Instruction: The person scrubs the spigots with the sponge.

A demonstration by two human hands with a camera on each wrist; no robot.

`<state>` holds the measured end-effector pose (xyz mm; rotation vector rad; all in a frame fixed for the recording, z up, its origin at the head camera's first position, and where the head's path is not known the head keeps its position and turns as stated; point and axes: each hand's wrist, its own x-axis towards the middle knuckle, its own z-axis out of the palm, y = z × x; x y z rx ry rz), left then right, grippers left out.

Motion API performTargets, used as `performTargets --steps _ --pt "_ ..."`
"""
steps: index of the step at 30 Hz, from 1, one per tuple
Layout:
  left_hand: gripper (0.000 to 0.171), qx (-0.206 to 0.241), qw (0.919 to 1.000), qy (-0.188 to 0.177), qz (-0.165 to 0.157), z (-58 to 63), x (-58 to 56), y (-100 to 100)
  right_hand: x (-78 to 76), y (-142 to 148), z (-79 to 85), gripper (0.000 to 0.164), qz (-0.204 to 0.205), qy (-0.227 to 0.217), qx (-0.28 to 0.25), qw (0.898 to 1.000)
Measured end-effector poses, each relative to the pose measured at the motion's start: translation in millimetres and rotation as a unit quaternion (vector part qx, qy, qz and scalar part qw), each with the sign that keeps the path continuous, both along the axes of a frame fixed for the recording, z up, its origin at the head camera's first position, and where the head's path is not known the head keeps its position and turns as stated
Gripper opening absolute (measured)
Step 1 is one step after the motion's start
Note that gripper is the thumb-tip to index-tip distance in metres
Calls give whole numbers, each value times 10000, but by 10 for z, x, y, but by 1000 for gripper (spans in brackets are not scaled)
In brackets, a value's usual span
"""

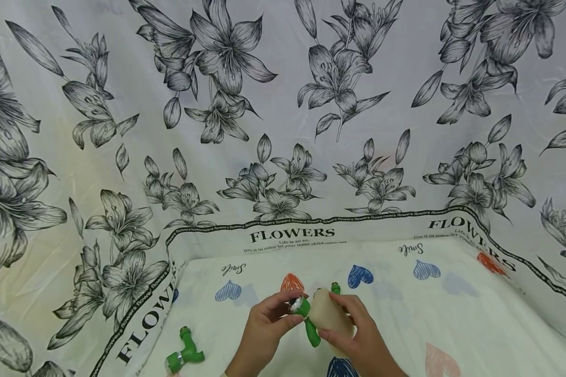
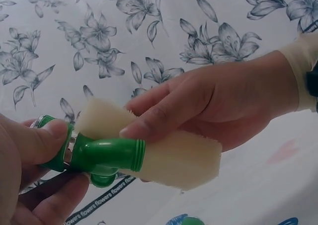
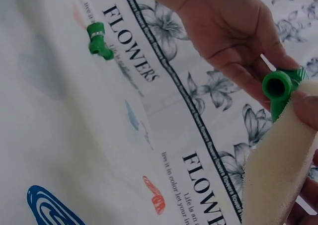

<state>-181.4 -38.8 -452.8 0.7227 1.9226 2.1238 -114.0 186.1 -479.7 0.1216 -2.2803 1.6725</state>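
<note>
My left hand (image 1: 264,324) pinches a green tap (image 1: 313,333) by its end with the silvery band, thumb on the near side. The tap's ribbed open outlet (image 2: 139,155) points toward my right hand (image 1: 365,335). That hand grips a cream-coloured sponge (image 1: 329,314) between thumb and fingers. In the left wrist view the sponge (image 2: 186,160) lies right behind the tap, overlapping its body. From the right wrist, the tap's round opening shows at the sponge's (image 3: 278,160) upper edge. Some right-hand fingers are hidden behind the sponge.
A second green tap (image 1: 189,348) with a silver band lies on the cloth at the left. Part of another green piece (image 1: 335,287) shows just beyond the sponge. The white cloth (image 1: 387,324) has printed hearts; a flower-printed curtain (image 1: 283,115) hangs behind and at both sides.
</note>
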Motion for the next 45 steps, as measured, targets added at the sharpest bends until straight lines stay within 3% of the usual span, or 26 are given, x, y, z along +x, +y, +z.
performTargets --steps 12,18,22,27,38,41,45 --pt "48 0 10000 -15 -26 -31 9 22 -63 36 -64 70 -154 -109 81 9998" --pt "47 -10 10000 -69 -45 -16 16 27 -74 73 -73 69 -314 105 179 9993" --pt "48 5 9999 -118 -121 -2 36 34 -88 93 -88 69 -456 -77 87 9989" --pt "47 -78 9999 -82 -106 0 38 33 -76 87 -98 69 -382 -358 -121 9986" --pt "45 -188 9998 -52 -35 -5 -1 19 -30 3 -58 66 -224 -387 -223 9988" --pt "44 -239 9997 -26 70 -10 -11 9 -13 -24 -78 63 -34 -267 -161 9995" --pt "45 -274 9993 -24 235 -15 -27 -5 -19 -41 -191 62 407 420 94 9982"
